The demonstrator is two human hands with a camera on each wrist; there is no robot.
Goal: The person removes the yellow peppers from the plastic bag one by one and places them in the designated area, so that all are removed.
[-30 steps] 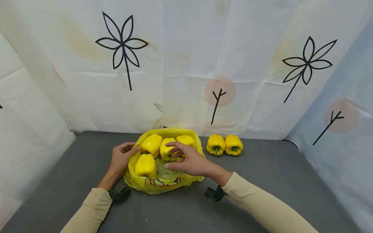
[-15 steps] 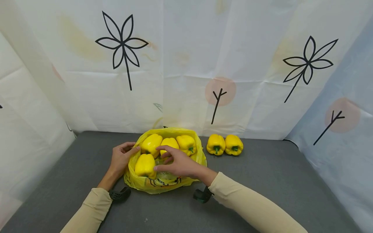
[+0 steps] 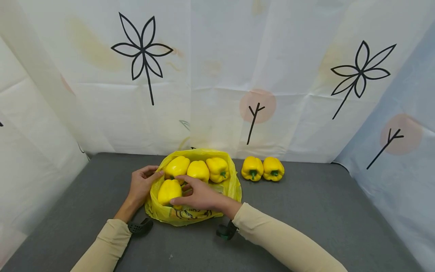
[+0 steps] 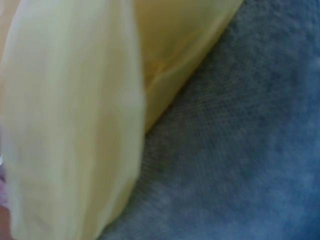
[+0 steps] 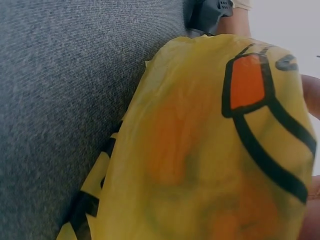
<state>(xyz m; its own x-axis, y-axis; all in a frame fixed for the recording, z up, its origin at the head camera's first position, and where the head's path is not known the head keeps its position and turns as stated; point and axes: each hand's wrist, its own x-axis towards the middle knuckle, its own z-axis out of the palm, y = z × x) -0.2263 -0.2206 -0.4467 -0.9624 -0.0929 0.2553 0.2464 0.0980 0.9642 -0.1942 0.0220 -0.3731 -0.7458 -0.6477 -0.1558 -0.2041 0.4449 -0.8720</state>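
Head cam, going left to right: the left hand point(image 3: 141, 187) sits left of centre, pinching the rim of a yellow plastic bag point(image 3: 163, 214), thumb at the edge and the other fingers partly hidden. Bag's thin, crinkly stuff, slumped into a rough oval in the lower middle, dark print along its front. Four glossy, blocky yellow bell peppers are inside: front-left pepper point(image 3: 168, 190), back-left pepper point(image 3: 177, 166), middle pepper point(image 3: 198, 170) and back-right pepper point(image 3: 217, 168), that last one showing a green stem. The right hand point(image 3: 200, 194) reaches in over the bag's front, thumb and index spread apart around the right side of the front-left pepper; can't tell if they're actually squeezing it. Right of the bag, a loose pepper point(image 3: 252, 168) and a second loose pepper point(image 3: 273, 169) lie side by side.

Around all that: beige sleeves point(image 3: 102, 243) at the bottom, a dark grey tabletop point(image 3: 306, 211), and a creased white backdrop point(image 3: 217, 56) with black line flowers up top.

Blockers: the right hand covers some of the bag's inside. Left wrist cam is mostly blurry yellow film and grey weave, right wrist cam mostly printed bag wall, so fingertip contact's hidden there.
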